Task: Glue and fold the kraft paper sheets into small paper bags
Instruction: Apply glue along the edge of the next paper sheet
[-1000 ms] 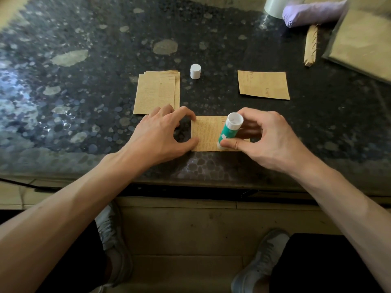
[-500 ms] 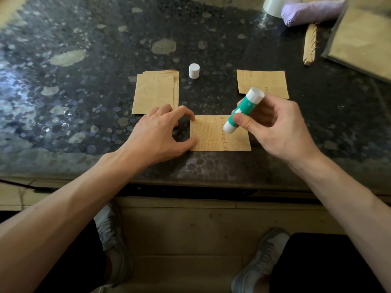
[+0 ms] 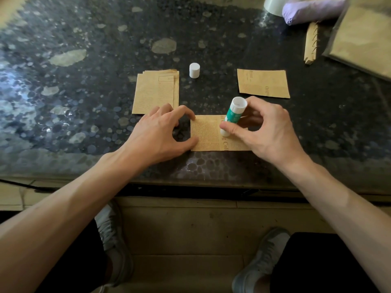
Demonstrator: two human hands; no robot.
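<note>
On the dark speckled stone counter (image 3: pixel 84 106), near its front edge, a small printed kraft paper sheet (image 3: pixel 208 134) lies flat between the two hands. The left hand (image 3: pixel 160 132) is spread and grasps nothing; the tips of its thumb and forefinger press down on the sheet's left edge, one at the near corner and one at the far corner. The right hand (image 3: pixel 266 132) grips a green-and-white glue stick (image 3: pixel 233 115) between thumb and fingers. The stick stands nearly upright, leaning slightly away from the person, with its lower end on the middle of the sheet and its white base uppermost. Just beyond the left hand sits a stack of the same kraft sheets (image 3: pixel 155 92), slightly fanned at the far edge, and beside its far right corner a small white cylindrical cap (image 3: pixel 194 70) stands upright on the counter. A single kraft sheet (image 3: pixel 263 83) lies apart, further back on the right. At the far right corner are a lilac rolled bundle (image 3: pixel 313 8), a narrow folded kraft strip (image 3: pixel 311 45) and a clear-wrapped pack of kraft paper (image 3: pixel 364 37).
</note>
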